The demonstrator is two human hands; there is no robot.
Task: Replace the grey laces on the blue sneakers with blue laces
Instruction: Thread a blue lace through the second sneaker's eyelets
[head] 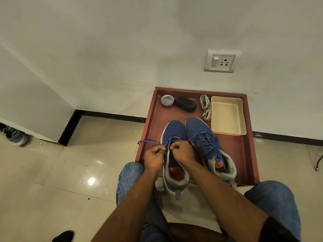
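Head view. Left hand [155,155] and right hand [181,151], both pinching the blue lace [150,142], draw its ends outward over the near shoe [173,154], apparently at the lowest eyelets. Next: crossing the ends upward, kept even. Right of the hands, the second shoe [209,145] looks fully laced. Beyond them on the tray [244,154]: grey laces [205,107], basket [227,114], brush [185,104], tin [167,100]. Nothing obstructs.

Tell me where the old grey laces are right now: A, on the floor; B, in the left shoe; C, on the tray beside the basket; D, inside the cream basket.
C: the grey laces lie bundled on the tray, just left of the basket.
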